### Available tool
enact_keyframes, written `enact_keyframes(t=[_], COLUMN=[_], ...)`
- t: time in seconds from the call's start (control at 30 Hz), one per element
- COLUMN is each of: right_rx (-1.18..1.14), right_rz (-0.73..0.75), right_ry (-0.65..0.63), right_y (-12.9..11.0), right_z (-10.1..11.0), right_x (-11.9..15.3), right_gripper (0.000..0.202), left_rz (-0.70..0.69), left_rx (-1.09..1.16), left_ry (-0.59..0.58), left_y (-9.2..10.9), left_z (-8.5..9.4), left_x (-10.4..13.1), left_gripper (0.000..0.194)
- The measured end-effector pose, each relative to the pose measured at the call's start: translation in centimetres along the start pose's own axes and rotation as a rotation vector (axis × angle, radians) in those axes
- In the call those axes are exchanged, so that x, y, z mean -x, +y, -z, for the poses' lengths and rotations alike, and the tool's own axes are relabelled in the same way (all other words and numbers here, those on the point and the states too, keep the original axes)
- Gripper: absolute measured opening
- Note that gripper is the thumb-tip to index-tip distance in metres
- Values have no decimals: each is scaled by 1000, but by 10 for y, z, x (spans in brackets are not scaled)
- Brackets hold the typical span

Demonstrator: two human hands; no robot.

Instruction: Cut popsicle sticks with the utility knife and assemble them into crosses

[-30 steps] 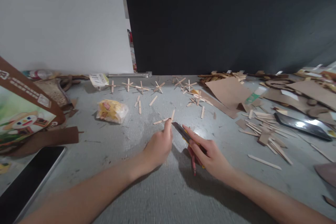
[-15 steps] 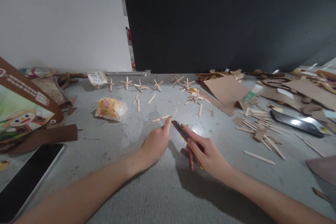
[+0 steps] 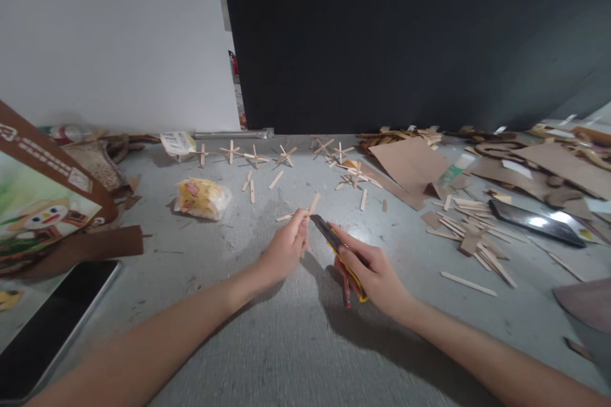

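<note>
My left hand (image 3: 285, 247) pinches a short wooden stick (image 3: 314, 203) that points up and away from its fingertips. My right hand (image 3: 370, 270) is closed round a yellow and black utility knife (image 3: 334, 240), whose tip is close beside the stick and my left fingertips. A thin red item (image 3: 347, 292) shows beneath my right hand, partly hidden by the fingers. Another wooden stick (image 3: 285, 217) lies on the grey table (image 3: 267, 356) just beyond my left hand. Several crossed-stick pieces (image 3: 286, 156) stand in a row farther back.
A yellow packet (image 3: 203, 198), a phone (image 3: 57, 324) and a printed brown bag (image 3: 52, 203) are at the left. To the right lie loose sticks (image 3: 468, 287), cardboard (image 3: 405, 165), a glue stick (image 3: 456, 170) and a dark shiny device (image 3: 537, 222). A black panel (image 3: 410, 38) rises behind.
My left fingers have curled in and shifted slightly left, and the held stick now stands out more steeply. The knife in my right hand has moved slightly left and up.
</note>
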State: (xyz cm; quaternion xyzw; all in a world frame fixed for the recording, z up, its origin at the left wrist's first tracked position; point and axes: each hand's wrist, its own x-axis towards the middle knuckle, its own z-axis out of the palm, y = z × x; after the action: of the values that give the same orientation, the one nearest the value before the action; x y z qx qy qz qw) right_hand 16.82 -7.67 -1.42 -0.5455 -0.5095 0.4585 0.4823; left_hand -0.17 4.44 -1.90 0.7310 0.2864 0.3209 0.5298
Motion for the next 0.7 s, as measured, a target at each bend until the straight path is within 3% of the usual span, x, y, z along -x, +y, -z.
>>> enact_keyframes(t=[0.2, 0.57, 0.7], right_rx=[-43, 39, 34], right_rz=[-6, 33, 41], right_ry=[-34, 24, 52], right_y=[4, 2, 4], right_z=[1, 1, 1], right_x=[-3, -2, -3], right_gripper=[73, 70, 71], left_rz=[50, 14, 31], left_rx=[110, 2, 122], left_ry=[-89, -18, -4], left_y=[-2, 4, 1], left_z=[1, -1, -1], left_x=[-1, 2, 0], left_gripper=[42, 35, 34])
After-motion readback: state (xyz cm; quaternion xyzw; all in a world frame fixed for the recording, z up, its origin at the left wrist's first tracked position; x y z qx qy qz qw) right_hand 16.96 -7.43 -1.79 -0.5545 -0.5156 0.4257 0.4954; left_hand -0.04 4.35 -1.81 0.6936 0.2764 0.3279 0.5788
